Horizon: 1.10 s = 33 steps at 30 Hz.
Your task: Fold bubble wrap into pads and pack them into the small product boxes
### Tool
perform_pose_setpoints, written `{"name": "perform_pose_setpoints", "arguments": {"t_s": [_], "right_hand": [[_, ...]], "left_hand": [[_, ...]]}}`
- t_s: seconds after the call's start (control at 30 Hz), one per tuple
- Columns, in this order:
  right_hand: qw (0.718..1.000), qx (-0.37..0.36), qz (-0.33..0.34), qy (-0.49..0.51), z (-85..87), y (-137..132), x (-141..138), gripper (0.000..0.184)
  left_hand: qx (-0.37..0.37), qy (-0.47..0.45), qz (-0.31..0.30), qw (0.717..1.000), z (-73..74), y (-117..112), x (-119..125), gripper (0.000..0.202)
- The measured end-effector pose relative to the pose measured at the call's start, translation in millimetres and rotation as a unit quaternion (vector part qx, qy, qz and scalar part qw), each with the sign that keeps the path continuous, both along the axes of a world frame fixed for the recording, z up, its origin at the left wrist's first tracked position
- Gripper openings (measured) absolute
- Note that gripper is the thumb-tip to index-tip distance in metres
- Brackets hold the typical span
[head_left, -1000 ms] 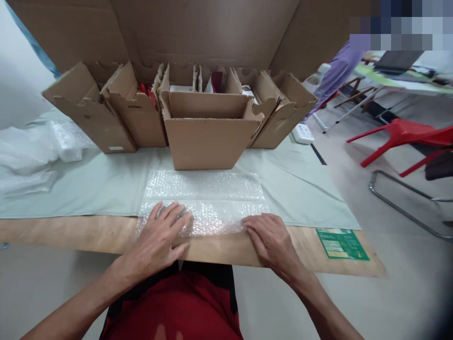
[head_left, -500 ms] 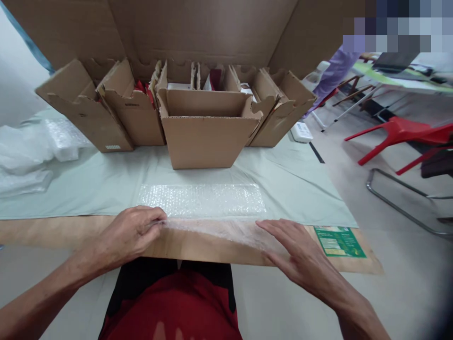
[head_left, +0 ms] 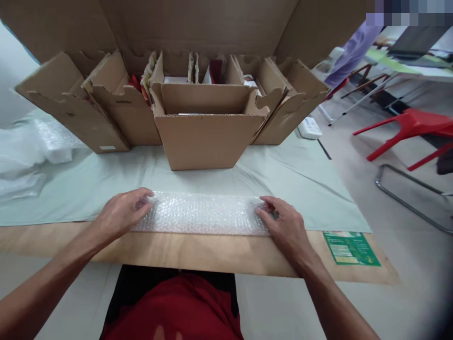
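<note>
A long folded strip of bubble wrap (head_left: 205,213) lies crosswise near the table's front edge, partly on the pale green cloth. My left hand (head_left: 124,210) pinches its left end, thumb and fingers closed on the upper corner. At the other end, my right hand (head_left: 285,219) grips the strip's right side with bent fingers. Some of the fingertips are hidden against the plastic. Just beyond the strip stands an open cardboard box (head_left: 208,144) with something pale inside.
Behind that box is a row of open cardboard boxes (head_left: 132,115) holding red and white items. More bubble wrap (head_left: 24,156) is heaped at the left. A green printed sheet (head_left: 350,249) lies on the wooden board at right. Red plastic stool (head_left: 412,123) on the floor beyond.
The loose front layer of bubble wrap has been folded over onto the strip. Both hands have moved away from me, and my right hand has closed on the strip's end.
</note>
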State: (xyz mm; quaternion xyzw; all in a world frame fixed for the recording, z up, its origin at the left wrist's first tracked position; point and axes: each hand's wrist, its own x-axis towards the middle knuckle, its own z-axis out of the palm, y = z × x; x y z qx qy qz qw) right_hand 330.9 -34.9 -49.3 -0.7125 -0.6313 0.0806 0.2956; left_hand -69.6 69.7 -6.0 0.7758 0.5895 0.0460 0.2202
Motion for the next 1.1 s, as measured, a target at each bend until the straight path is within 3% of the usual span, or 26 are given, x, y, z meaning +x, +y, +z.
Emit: {"name": "perform_pose_setpoints", "arguments": {"t_s": [0.13, 0.27, 0.37, 0.43, 0.6, 0.67, 0.77, 0.87, 0.93, 1.0, 1.1], "right_hand": [[0.994, 0.017, -0.006, -0.11, -10.0, -2.1, 3.0, 0.038], [0.989, -0.007, 0.004, -0.148, -13.5, 8.2, 4.5, 0.039], [0.995, -0.017, 0.021, -0.098, -9.5, 17.4, -0.5, 0.028], [0.999, -0.015, 0.029, -0.032, -1.6, 16.4, -4.9, 0.025], [0.987, -0.072, 0.046, 0.138, 25.7, -15.6, -21.5, 0.017], [0.973, -0.102, 0.066, 0.196, 31.0, -32.4, -38.3, 0.018], [0.939, -0.162, 0.138, 0.272, 27.2, -50.0, -78.0, 0.046], [0.907, -0.212, 0.214, 0.295, 17.4, -53.5, -119.9, 0.064], [0.901, -0.223, 0.242, 0.281, 13.9, -49.8, -138.5, 0.064], [0.902, -0.218, 0.261, 0.266, 14.4, -44.7, -146.9, 0.052], [0.893, -0.22, 0.281, 0.274, 19.0, -39.7, -144.8, 0.033]], "left_hand": [[0.1, 0.069, 0.015, 0.993, -8.9, -2.9, -13.8, 0.06], [0.073, 0.112, 0.012, 0.991, -15.6, -1.6, -24.8, 0.056], [0.063, 0.087, -0.004, 0.994, -19.1, -1.0, -23.0, 0.035], [0.101, 0.055, -0.013, 0.993, -17.7, -3.6, -21.1, 0.027], [0.139, 0.023, -0.003, 0.99, -1.1, -8.1, -30.5, 0.02], [0.147, 0.048, 0.02, 0.988, 6.9, 1.6, -36.0, 0.018], [0.192, 0.089, 0.01, 0.977, 17.3, 34.6, -33.3, 0.024], [0.216, 0.111, -0.025, 0.97, 23.5, 74.5, -15.0, 0.036], [0.243, 0.1, -0.025, 0.965, 23.5, 89.0, -0.4, 0.042], [0.266, 0.073, -0.028, 0.961, 19.3, 83.1, 10.0, 0.047], [0.28, -0.051, -0.11, 0.952, 6.9, 33.6, 12.9, 0.029]]}}
